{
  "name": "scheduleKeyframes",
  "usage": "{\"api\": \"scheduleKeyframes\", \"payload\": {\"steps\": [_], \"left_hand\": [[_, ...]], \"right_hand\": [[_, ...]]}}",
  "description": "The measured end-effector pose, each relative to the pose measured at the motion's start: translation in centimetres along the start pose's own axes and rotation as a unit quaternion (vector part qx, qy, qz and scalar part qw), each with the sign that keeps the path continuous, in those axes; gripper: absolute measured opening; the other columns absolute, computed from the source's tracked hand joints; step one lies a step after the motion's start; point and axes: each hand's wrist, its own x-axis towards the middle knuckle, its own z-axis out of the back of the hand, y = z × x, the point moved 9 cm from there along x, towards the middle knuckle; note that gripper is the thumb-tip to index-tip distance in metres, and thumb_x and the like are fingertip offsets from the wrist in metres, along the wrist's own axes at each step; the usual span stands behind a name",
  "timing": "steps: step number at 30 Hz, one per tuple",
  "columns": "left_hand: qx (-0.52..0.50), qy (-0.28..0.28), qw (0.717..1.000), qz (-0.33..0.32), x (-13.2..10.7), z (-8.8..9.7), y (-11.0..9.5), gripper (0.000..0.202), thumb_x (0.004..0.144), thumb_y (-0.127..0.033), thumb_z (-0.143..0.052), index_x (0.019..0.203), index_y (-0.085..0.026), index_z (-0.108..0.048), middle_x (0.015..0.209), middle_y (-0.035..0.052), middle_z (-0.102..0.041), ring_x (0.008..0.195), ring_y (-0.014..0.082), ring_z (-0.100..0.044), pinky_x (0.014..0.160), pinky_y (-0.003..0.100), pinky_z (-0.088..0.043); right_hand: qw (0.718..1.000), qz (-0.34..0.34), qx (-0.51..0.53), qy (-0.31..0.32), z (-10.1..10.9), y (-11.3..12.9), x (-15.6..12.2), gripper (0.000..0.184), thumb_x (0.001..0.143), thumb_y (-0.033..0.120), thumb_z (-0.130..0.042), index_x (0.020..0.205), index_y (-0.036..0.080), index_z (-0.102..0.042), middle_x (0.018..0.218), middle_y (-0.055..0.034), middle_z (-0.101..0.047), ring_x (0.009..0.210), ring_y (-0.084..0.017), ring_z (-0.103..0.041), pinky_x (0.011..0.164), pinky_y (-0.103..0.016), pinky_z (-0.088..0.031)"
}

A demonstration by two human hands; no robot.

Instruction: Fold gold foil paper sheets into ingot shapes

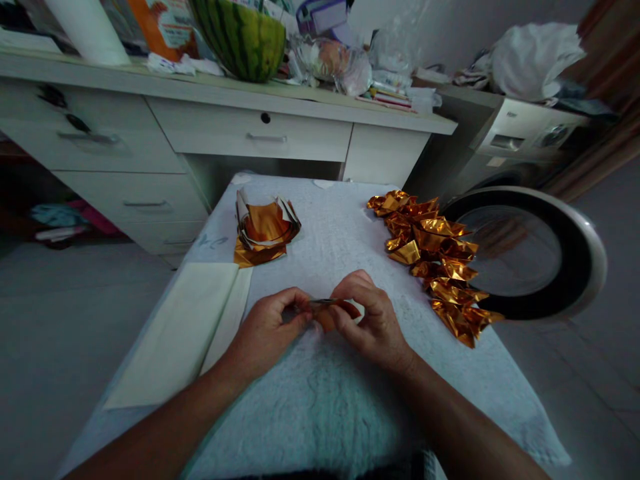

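Between my two hands, over the middle of the cloth-covered table, is a small piece of gold foil paper (326, 320), partly folded or curled. My left hand (274, 328) pinches its left edge between thumb and fingers. On the other side my right hand (373, 319) grips it, with the fingers bent over the top. Ahead and to the left stands a curled stack of gold foil sheets (265, 227) with pale undersides. A row of folded gold foil pieces (435, 260), crumpled and shiny, lies along the table's right side.
Pale yellowish sheets (175, 327) lie at the left on the table cloth (320, 413). Behind stands a white drawer cabinet (250, 127) with a watermelon (245, 40) and plastic bags on top. An open washing machine door (525, 250) juts out beside the table's right edge.
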Motion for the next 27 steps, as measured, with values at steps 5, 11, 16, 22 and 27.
{"api": "scheduleKeyframes", "payload": {"steps": [5, 11, 16, 22, 27], "left_hand": [[0.043, -0.026, 0.999, -0.021, -0.1, 0.4, -0.3, 0.008, 0.086, -0.021, -0.057, 0.082, -0.021, -0.064, 0.076, -0.0021, -0.065, 0.075, 0.0169, -0.061, 0.071, 0.03, -0.046], [0.219, -0.192, 0.944, -0.156, -1.2, 2.9, -3.4, 0.016, 0.082, -0.012, -0.058, 0.084, -0.023, -0.069, 0.111, 0.004, -0.062, 0.106, 0.0234, -0.058, 0.092, 0.04, -0.046], [0.256, -0.197, 0.925, -0.201, -1.7, 2.7, -4.1, 0.028, 0.082, -0.003, -0.051, 0.097, -0.022, -0.066, 0.109, 0.0026, -0.065, 0.099, 0.0179, -0.065, 0.084, 0.03, -0.053], [0.279, -0.218, 0.903, -0.242, -2.4, 2.7, -4.2, 0.033, 0.086, -0.003, -0.048, 0.11, -0.02, -0.061, 0.121, 0.0043, -0.067, 0.108, 0.017, -0.066, 0.091, 0.028, -0.055], [0.281, -0.203, 0.903, -0.254, -2.2, 2.4, -4.4, 0.03, 0.088, -0.005, -0.046, 0.11, -0.019, -0.06, 0.123, 0.0071, -0.065, 0.114, 0.0188, -0.064, 0.098, 0.033, -0.053]], "right_hand": [[1.0, 0.022, 0.01, -0.006, 0.1, 0.4, 0.1, 0.003, 0.086, 0.02, -0.063, 0.087, 0.021, -0.06, 0.076, 0.0002, -0.061, 0.076, -0.016, -0.055, 0.073, -0.032, -0.042], [0.998, 0.065, -0.021, -0.006, -0.2, 0.6, 0.0, 0.016, 0.088, 0.008, -0.056, 0.091, 0.023, -0.059, 0.081, 0.0004, -0.063, 0.079, -0.015, -0.057, 0.077, -0.033, -0.043], [0.99, 0.073, -0.112, -0.033, -0.1, 0.4, -0.6, 0.022, 0.084, 0.003, -0.054, 0.091, 0.023, -0.059, 0.091, -0.0023, -0.062, 0.089, -0.018, -0.054, 0.079, -0.035, -0.042], [0.98, 0.085, -0.173, -0.052, -0.1, 0.6, -0.7, 0.019, 0.086, 0.004, -0.055, 0.081, 0.022, -0.058, 0.091, -0.0024, -0.063, 0.087, -0.018, -0.051, 0.078, -0.035, -0.04], [0.976, 0.064, -0.206, -0.009, -1.1, -0.8, -0.7, 0.017, 0.087, 0.006, -0.056, 0.083, 0.022, -0.057, 0.091, -0.002, -0.064, 0.088, -0.019, -0.05, 0.079, -0.035, -0.037]]}}
